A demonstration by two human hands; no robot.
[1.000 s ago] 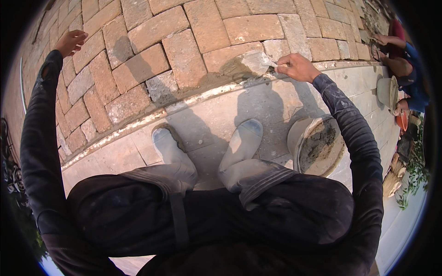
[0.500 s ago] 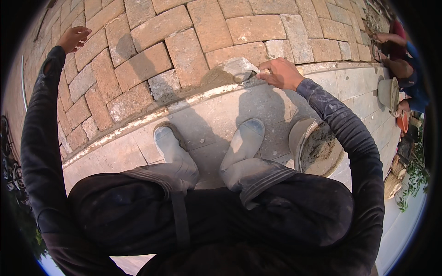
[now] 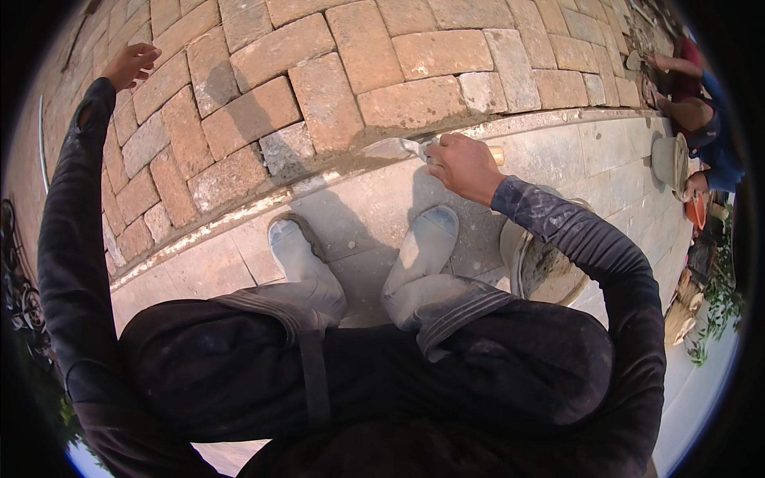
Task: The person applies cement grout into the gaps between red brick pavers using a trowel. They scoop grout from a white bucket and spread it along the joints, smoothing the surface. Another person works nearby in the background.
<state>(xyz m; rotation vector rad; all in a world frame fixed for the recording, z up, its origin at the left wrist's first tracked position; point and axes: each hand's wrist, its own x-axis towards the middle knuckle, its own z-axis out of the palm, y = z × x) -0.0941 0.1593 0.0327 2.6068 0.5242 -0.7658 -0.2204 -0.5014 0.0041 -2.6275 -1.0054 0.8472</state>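
Observation:
My right hand [image 3: 460,163] grips a trowel [image 3: 398,148] by its wooden handle. The grey blade lies flat along the mortar joint at the foot of the brick wall [image 3: 319,72], just left of my fist. My left hand [image 3: 130,64] is stretched far out to the upper left and rests against the bricks, fingers loosely curled, holding nothing. My two dusty grey boots [image 3: 358,255] stand on the paved ledge right below the trowel.
A mortar-smeared bucket [image 3: 550,267] stands beside my right boot. Grey paving slabs [image 3: 590,159] run along the wall to the right. Another person [image 3: 701,119] crouches at the far right with a pan [image 3: 669,159] and an orange tool.
My right hand has slid the trowel leftward along the base joint of the wall. My left hand stays on the bricks.

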